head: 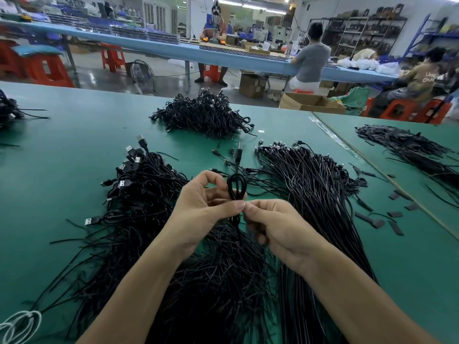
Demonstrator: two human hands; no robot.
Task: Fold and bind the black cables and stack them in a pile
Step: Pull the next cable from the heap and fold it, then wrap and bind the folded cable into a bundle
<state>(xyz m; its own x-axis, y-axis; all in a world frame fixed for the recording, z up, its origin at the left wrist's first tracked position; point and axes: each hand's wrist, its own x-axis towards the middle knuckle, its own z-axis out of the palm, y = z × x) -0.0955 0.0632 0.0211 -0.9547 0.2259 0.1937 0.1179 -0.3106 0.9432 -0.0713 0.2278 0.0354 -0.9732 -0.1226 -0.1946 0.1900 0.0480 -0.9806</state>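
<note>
A folded black cable stands upright between my hands above the green table, its USB plug pointing away at the top. My left hand grips the folded loops between thumb and fingers. My right hand pinches something thin at the bundle's middle, right against my left thumb; what it pinches is too small to tell. A pile of bound cables lies at the far centre. Loose straight cables fan out on the right, and a tangled heap with USB plugs lies on the left.
Black ties lie spread under my forearms. Short black strips are scattered at the right, with another dark heap beyond a table seam. A white cable lies at the bottom left. People sit at a blue bench behind.
</note>
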